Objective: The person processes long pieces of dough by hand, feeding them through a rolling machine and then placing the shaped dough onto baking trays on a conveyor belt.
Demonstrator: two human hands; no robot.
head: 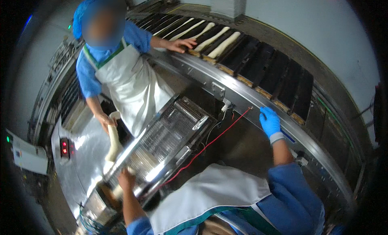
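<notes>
My bare left hand (pixel 126 178) is closed around a pale dough piece (pixel 117 192) at the lower end of a short mesh conveyor (pixel 169 126). Dough shows on both sides of the fist, somewhat blurred. Another pale, blurred piece of dough (pixel 142 158) lies on the mesh just beyond it. My right hand (pixel 269 121), in a blue glove, is at the steel rail (pixel 230 80) of a long conveyor, with nothing seen in it. Beyond the rail, long dark trays (pixel 266 68) stand side by side; several toward the far left hold long dough strips (pixel 224 44).
A co-worker in a white apron (pixel 136 86) stands across the mesh conveyor, one hand holding a dough strip (pixel 114 141), the other at the trays. A red cord (pixel 209 138) stretches between the conveyors. A red digital display (pixel 64 147) stands on the steel table (pixel 81 165).
</notes>
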